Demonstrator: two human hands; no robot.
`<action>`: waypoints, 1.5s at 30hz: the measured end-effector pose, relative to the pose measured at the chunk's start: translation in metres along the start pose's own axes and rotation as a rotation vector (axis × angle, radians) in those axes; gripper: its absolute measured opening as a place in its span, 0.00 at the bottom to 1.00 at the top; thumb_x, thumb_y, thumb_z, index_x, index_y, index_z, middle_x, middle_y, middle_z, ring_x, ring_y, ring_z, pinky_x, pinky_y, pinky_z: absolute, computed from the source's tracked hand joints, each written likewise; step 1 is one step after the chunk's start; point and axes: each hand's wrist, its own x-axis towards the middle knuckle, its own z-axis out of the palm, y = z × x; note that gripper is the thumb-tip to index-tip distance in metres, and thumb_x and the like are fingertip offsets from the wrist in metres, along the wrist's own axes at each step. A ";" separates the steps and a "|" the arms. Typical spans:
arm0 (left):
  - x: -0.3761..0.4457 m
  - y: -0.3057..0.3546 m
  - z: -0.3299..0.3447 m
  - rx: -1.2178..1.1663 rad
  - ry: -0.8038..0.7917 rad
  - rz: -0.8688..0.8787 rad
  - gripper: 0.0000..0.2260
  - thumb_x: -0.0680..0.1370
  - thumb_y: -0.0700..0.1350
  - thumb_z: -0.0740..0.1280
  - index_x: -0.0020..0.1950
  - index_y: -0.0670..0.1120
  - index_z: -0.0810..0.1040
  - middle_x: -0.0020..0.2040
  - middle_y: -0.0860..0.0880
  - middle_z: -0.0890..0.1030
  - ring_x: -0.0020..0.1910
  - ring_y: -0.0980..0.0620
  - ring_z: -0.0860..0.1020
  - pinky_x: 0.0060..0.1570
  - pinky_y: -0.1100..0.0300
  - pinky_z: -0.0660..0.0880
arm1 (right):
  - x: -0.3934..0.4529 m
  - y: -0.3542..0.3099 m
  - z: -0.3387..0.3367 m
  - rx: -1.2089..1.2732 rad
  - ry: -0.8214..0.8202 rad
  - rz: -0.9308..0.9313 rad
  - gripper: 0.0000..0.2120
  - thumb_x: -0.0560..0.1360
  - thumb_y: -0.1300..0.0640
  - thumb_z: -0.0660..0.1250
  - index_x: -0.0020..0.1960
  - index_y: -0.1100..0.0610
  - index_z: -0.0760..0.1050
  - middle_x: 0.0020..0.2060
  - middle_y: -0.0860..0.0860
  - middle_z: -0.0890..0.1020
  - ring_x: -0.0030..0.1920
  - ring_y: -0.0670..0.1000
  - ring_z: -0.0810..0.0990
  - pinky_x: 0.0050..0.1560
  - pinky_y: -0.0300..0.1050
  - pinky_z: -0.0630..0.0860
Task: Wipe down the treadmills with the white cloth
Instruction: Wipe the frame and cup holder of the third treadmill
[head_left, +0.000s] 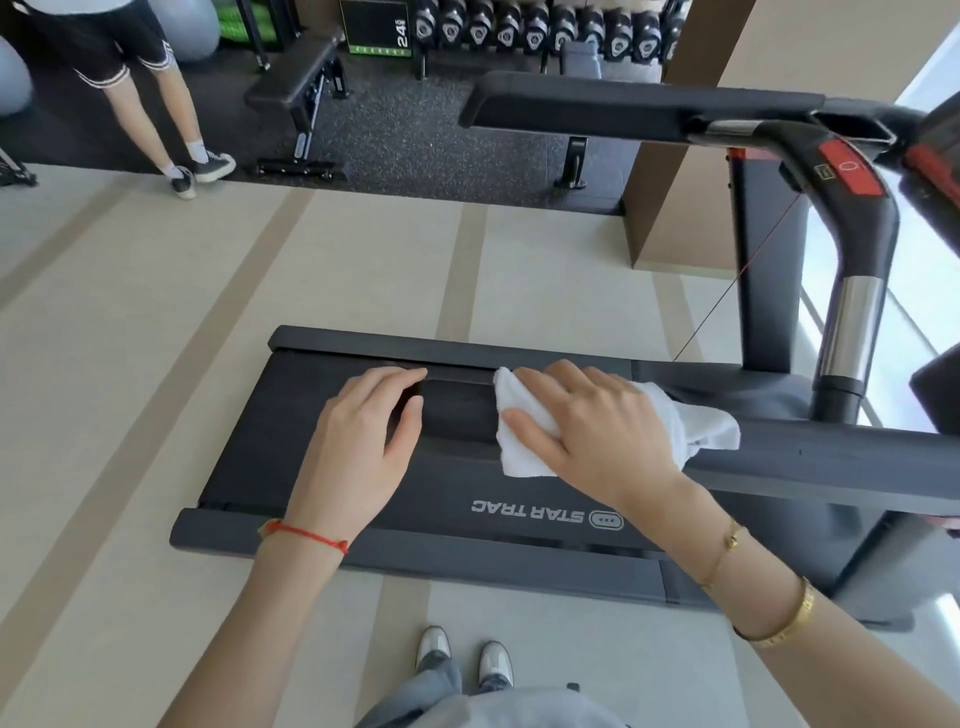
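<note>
Two hands I see: right hand (597, 431) presses the soft white cloth (524, 447) flat-fingered on the black treadmill belt (311, 457); left hand (363, 436) rests open beside it

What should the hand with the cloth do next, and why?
Probably slide the white cloth leftward along the treadmill belt toward the left hand. The right hand presses it flat mid-belt, and the belt's left end lies beyond it.

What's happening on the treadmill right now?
A person leans over the treadmill deck. Their right hand presses the white cloth flat on the belt, near the far side rail. The left hand rests open on the belt beside it, holding nothing. Another person stands by the weight bench.
</note>
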 end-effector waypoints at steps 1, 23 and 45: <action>0.001 -0.002 -0.001 -0.004 -0.002 -0.002 0.14 0.81 0.43 0.62 0.65 0.45 0.77 0.61 0.52 0.79 0.60 0.52 0.76 0.62 0.49 0.73 | 0.008 -0.009 -0.001 -0.004 -0.011 0.004 0.26 0.79 0.36 0.44 0.57 0.48 0.76 0.42 0.49 0.79 0.38 0.54 0.77 0.37 0.46 0.71; -0.006 -0.032 -0.003 -0.115 -0.057 0.057 0.14 0.82 0.44 0.59 0.66 0.45 0.75 0.61 0.53 0.77 0.59 0.55 0.76 0.61 0.54 0.74 | 0.043 -0.060 0.007 0.043 0.025 -0.116 0.24 0.80 0.37 0.46 0.62 0.44 0.76 0.43 0.46 0.80 0.36 0.51 0.77 0.32 0.43 0.66; 0.012 -0.015 0.000 -0.062 -0.152 0.140 0.16 0.83 0.46 0.59 0.68 0.44 0.74 0.63 0.50 0.77 0.63 0.52 0.74 0.65 0.54 0.70 | -0.008 -0.014 0.014 -0.047 0.418 0.334 0.18 0.79 0.46 0.59 0.36 0.53 0.76 0.31 0.50 0.76 0.33 0.56 0.73 0.38 0.50 0.70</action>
